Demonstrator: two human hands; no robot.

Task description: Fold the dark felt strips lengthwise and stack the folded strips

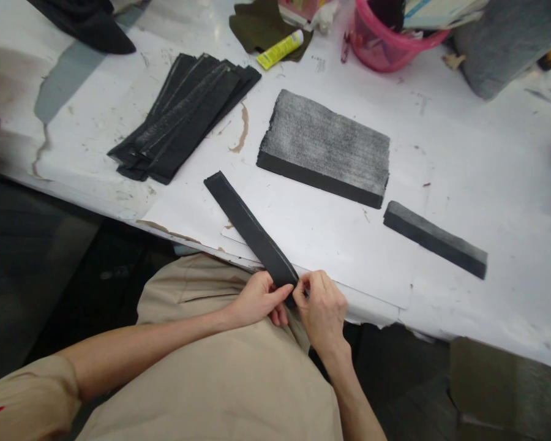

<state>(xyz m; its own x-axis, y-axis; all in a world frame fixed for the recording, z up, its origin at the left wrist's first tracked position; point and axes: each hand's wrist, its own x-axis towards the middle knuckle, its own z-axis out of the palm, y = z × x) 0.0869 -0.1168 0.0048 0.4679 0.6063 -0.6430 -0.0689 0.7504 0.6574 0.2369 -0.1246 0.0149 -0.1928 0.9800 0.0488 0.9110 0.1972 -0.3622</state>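
Observation:
A long black folded strip (252, 229) slants over the table's front edge, its near end held at my lap. My left hand (264, 298) is closed around that end, thumb on top. With thumb and forefinger my right hand (319, 300) pinches the strip's right edge close to the left thumb. Beyond the far end of the strip, a fanned pile of similar black strips (183, 116) lies on the table. To the right sit a stack of grey-topped pieces with black edges (326, 144) and a narrower grey-topped stack (434, 239).
White paper covers the table (340, 245), torn along its front edge. At the back are a yellow tube (280, 49) on dark green cloth (252, 27), a pink basket (376, 46) with things in it, and a grey bulky object (505, 43). Something dark (89, 24) lies back left.

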